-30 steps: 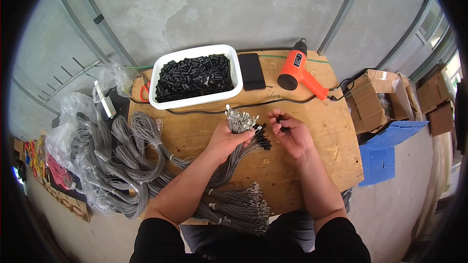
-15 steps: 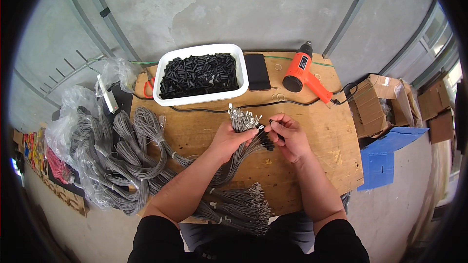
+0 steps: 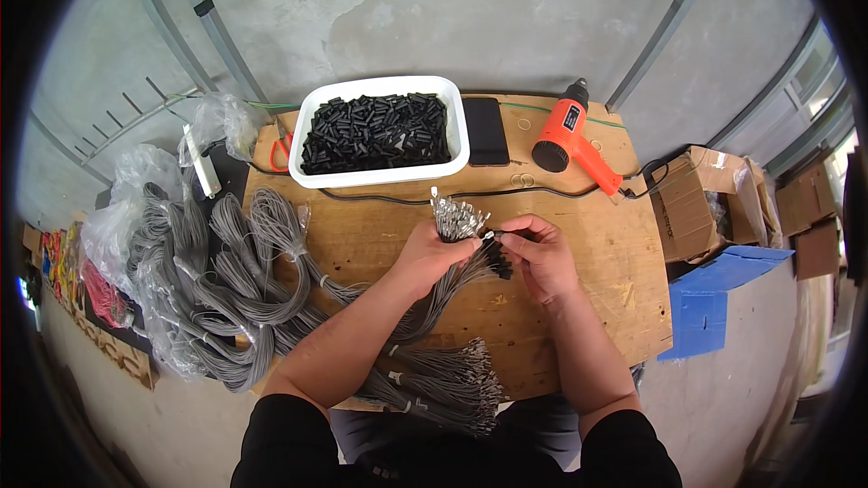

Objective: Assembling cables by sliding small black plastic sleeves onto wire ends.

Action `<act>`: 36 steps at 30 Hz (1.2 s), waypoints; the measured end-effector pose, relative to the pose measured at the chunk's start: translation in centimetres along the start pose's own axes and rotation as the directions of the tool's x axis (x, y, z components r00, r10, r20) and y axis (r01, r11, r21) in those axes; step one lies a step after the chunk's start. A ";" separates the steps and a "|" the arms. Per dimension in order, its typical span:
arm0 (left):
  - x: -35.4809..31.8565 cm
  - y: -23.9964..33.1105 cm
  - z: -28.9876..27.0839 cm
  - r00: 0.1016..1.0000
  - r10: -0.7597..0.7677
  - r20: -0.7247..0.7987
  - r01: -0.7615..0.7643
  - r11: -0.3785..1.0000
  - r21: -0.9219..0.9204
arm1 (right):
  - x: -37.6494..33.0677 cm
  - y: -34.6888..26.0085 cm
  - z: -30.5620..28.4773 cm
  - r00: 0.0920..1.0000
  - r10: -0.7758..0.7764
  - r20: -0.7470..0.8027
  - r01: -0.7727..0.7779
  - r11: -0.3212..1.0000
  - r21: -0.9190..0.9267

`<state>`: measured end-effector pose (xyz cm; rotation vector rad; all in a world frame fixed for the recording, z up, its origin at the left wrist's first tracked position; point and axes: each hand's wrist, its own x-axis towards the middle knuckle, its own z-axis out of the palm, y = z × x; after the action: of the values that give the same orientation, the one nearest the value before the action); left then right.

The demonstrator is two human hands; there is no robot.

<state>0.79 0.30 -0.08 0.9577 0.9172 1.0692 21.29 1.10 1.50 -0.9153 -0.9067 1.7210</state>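
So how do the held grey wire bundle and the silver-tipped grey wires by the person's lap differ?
The held bundle points its tips forward; the lying wires point theirs right. The left hand grips the held bundle; nothing grips the lying wires. Both are grey, with silvery tips.

Gry wires [image 3: 447, 290], slvr tips [image 3: 458, 219] bunched; blk sleeve [image 3: 495, 234] beside.

The patchy wall [image 3: 506, 18] is grey; the table [image 3: 601, 280] wooden; the floor [image 3: 723, 407] pale.
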 end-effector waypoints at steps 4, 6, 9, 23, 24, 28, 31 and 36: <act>0.0 0.0 0.1 1.000 0.002 0.006 -0.002 1.000 -0.014 | -0.2 -0.2 0.1 1.000 0.003 -0.018 -0.004 0.997 -0.071; -0.1 0.1 0.1 1.000 0.007 -0.001 -0.007 1.000 0.008 | -0.2 -0.2 0.1 1.000 -0.001 -0.019 -0.001 0.995 -0.099; -0.1 0.3 0.1 1.000 -0.013 -0.004 0.013 1.000 0.027 | -0.3 -0.1 0.1 0.997 -0.069 -0.026 0.064 0.987 -0.144; -0.1 0.2 0.1 1.000 -0.017 0.015 0.017 0.999 0.034 | -0.2 0.1 0.6 0.983 -0.180 -0.036 0.165 0.953 -0.256; -0.1 0.2 0.1 1.000 -0.007 0.021 0.006 0.999 0.036 | -0.2 0.1 0.7 0.983 -0.180 -0.035 0.165 0.953 -0.256; -0.3 0.5 0.2 0.999 -0.014 0.044 0.012 0.999 0.037 | -0.2 0.1 0.2 0.982 -0.189 0.002 0.181 0.939 -0.294; -0.4 0.7 0.5 0.999 0.022 0.033 -0.024 0.998 0.050 | -0.2 0.3 -0.1 0.985 -0.172 0.022 0.170 0.934 -0.314; -0.2 0.2 0.1 0.999 0.004 0.046 -0.009 0.995 0.095 | -0.1 0.3 0.6 0.977 -0.212 -0.016 0.196 0.928 -0.318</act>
<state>0.81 0.16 0.21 1.0609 0.9346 1.0119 20.69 0.84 1.51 -1.0257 -1.2224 1.3925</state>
